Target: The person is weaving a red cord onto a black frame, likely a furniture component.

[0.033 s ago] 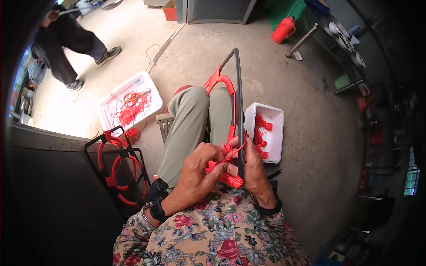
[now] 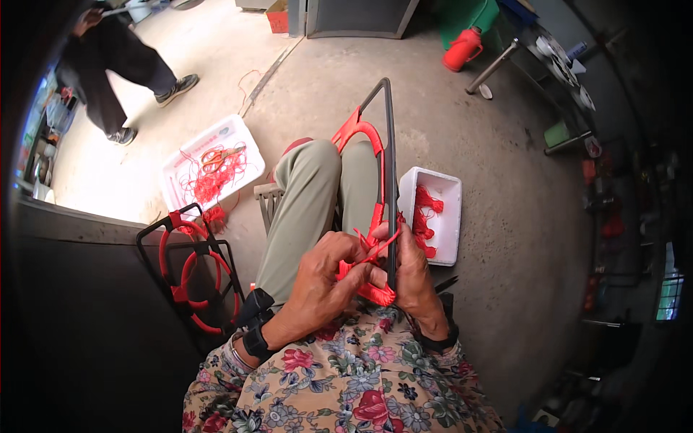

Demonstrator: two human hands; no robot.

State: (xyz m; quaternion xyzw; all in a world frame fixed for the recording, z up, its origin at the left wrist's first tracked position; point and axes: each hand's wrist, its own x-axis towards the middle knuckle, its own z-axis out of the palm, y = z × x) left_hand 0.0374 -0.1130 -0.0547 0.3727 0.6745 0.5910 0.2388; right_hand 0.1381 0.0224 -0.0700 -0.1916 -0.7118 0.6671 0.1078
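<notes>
A black rectangular frame (image 2: 390,137) with a red-wrapped ring (image 2: 378,155) inside it leans upright over my lap. My right hand (image 2: 415,281) is closed round the frame's lower part, its thumb beside the black bar. From the left, my left hand (image 2: 328,267) is closed, thumb and fingers pinching red cord (image 2: 375,252) at the wrapped lower end. Loose cord ends stick up between my hands and cross toward the black bar. Fingertips of both hands are partly hidden by the cord and the frame.
A white tray (image 2: 172,189) with tangled red cord and orange-handled scissors (image 2: 216,157) lies front left. Similar frames (image 2: 167,249) lean at left. At right stands a white foam box (image 2: 449,216) with red cord bundles. Farther off are a red thermos (image 2: 460,50) and a person's legs (image 2: 133,65).
</notes>
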